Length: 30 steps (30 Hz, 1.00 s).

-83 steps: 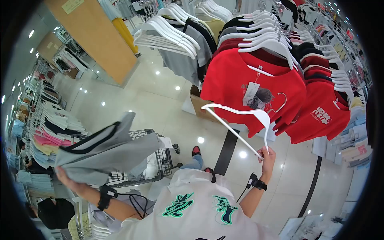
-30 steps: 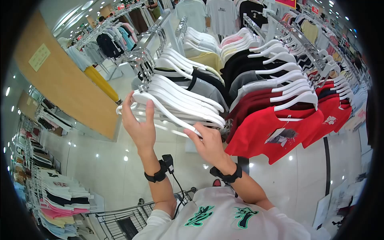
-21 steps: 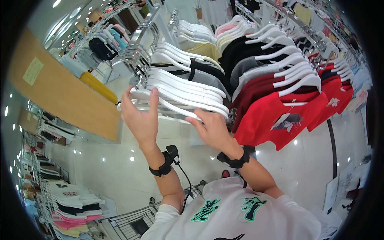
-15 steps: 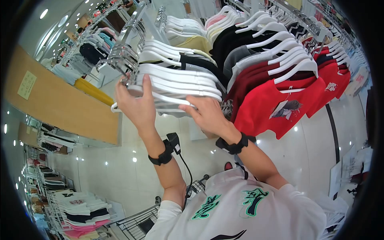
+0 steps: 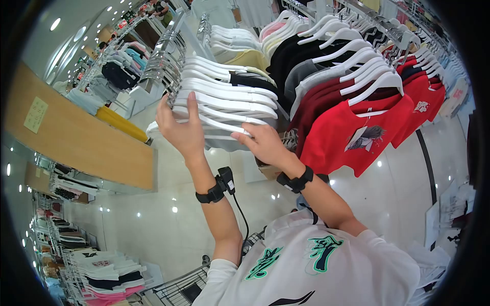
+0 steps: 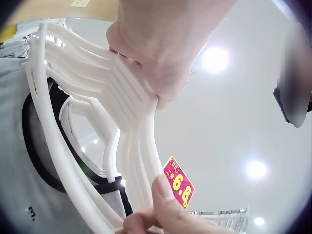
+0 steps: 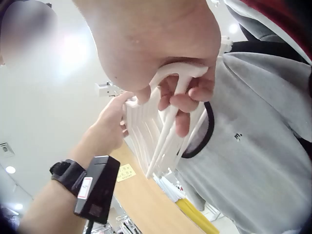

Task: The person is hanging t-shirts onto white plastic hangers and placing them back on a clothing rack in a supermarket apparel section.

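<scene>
A shop's glossy floor point(image 5: 127, 219) spread beneath a metal rail point(image 5: 176, 23), where a bunch of white hangers point(image 5: 219, 102) hung. The left grip point(image 5: 179, 133) had fingers and thumb closed about them near their tops; the right grip point(image 5: 268, 146) was curled round the shoulder end of the front hanger point(image 5: 219, 125). Good handling seemingly called for guiding both ends together, shoulders level, so nothing snagged.

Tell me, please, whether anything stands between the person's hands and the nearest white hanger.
Nothing visible does: the right hand grips one end of the nearest white hanger, and the left hand holds it near its middle; the other white hangers hang behind it.
</scene>
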Tool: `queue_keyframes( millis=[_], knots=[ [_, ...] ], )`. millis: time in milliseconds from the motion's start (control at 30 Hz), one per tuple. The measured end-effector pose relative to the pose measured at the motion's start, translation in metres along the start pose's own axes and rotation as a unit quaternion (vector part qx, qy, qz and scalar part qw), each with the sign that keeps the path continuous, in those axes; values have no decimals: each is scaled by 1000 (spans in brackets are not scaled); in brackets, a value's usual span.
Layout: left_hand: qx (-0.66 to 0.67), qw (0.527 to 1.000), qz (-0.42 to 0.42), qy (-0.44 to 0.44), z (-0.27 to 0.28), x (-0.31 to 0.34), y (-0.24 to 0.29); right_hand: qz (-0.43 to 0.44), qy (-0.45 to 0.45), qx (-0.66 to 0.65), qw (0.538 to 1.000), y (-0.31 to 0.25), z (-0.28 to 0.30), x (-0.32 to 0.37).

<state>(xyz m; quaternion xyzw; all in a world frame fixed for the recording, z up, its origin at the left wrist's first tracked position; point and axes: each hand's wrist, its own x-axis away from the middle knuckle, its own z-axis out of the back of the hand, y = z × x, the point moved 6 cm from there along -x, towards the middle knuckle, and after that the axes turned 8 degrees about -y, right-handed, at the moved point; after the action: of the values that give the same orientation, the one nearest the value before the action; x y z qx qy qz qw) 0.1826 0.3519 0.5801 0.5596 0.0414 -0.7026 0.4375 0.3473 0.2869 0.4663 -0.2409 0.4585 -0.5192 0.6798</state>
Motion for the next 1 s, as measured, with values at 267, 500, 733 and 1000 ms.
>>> queue_keyframes(
  millis=[267, 500, 733, 1000],
  knots=[
    [64, 998, 23, -8, -4, 23, -17, -71, -125, 266, 953, -59, 49, 50],
    [94, 992, 65, 51, -3, 28, -14, -126, -78, 67, 987, -30, 68, 37],
    [4, 997, -35, 68, 2, 25, 0, -137, 169, 62, 974, -46, 141, 49],
    [-8, 999, -9, 36, 6, 32, -3, 13, 42, 106, 993, 13, 78, -51]
  ],
)
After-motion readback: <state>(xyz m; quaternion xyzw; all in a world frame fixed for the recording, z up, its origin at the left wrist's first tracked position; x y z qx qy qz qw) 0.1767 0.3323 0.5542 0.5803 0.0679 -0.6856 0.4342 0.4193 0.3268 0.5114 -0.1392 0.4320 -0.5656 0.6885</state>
